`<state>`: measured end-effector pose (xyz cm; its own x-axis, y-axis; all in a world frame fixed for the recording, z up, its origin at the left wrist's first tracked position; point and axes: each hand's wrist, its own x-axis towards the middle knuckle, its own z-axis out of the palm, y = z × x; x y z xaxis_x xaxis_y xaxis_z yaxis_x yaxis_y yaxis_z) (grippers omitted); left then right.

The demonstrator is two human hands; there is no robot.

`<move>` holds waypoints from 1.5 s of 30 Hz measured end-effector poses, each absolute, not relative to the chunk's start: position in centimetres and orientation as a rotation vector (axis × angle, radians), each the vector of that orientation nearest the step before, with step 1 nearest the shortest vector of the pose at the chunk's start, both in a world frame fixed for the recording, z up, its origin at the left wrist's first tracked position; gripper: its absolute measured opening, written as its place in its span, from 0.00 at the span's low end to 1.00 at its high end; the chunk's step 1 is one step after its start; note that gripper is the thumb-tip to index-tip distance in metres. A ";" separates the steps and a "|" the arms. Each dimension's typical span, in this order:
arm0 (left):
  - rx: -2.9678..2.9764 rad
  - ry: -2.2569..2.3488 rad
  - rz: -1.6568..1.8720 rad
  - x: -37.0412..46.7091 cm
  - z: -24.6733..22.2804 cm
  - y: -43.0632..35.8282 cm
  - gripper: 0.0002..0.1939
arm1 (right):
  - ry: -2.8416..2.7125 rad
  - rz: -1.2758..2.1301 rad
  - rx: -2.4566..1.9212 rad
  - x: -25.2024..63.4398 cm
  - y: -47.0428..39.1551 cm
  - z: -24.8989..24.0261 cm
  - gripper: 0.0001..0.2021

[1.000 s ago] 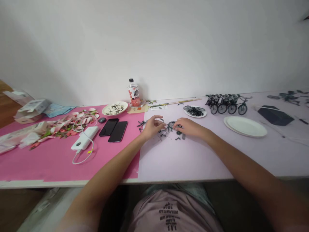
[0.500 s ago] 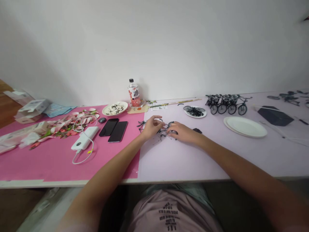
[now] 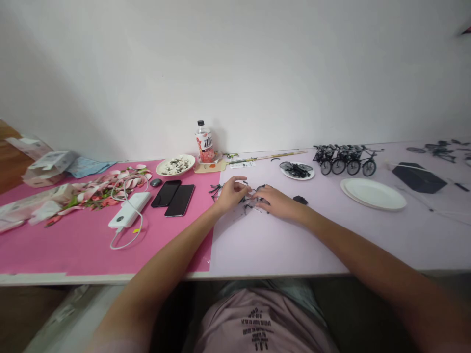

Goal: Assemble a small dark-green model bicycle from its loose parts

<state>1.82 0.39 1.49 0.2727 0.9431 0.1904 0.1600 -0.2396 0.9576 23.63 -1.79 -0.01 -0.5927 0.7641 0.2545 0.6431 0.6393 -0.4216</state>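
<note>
Pieces of a toy bicycle (image 3: 243, 199) are lying to the left of the small plate (image 3: 311, 174) and nearer the person, partly hiding under the fingertips. They are looking thin, spindly and nearly black, and the covering fingers are leaving their joins too unclear to make out. The left hand (image 3: 232, 194) and the right hand (image 3: 276, 200) are bending inward over these pieces, fingertips almost meeting; whether either is pinching a piece, one cannot tell. Thin loose bits (image 3: 251, 208) are spreading on the near side, well left of the small plate. A black lump (image 3: 300, 200) is sitting just nearer than that plate, and finished bicycles (image 3: 346, 161) are standing upright in a row to its right, showing dark frames and spoked wheels.
</note>
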 end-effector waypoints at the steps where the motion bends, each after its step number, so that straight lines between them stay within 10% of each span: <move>1: 1.624 1.035 1.070 1.8 1.5 0.4 0.19 | -2.468 0.377 -1.103 23.6 -1.7 0.0 0.12; 45: 1.506 0.872 1.063 2.1 1.3 0.0 0.28 | -2.003 0.069 -0.995 23.7 -1.4 0.5 0.11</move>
<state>2.07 0.03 1.27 0.3402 0.9234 0.1775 -0.0070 -0.1863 0.9825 23.68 -1.36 0.49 -0.2984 0.6683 0.6814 0.6200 0.6785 -0.3940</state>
